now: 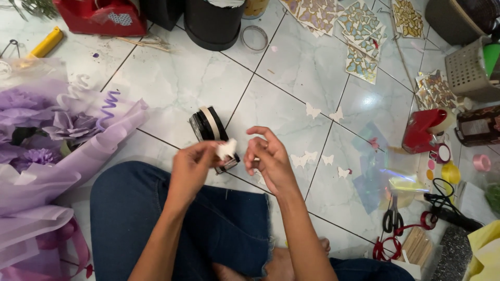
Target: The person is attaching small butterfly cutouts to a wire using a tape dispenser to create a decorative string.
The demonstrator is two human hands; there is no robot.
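Two bare hands met above the pale tiled floor (pixel 182 83) as I watched remotely, the left hand (pixel 191 167) pinching a small white paper butterfly (pixel 226 149) in its grip beside a black tape dispenser (pixel 211 130), the right hand (pixel 268 158) half-curled, apparently empty, just beside it.

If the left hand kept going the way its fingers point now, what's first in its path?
The left hand, pinching a white paper butterfly, points toward the right hand. It would probably meet those fingers first; depth is unclear.
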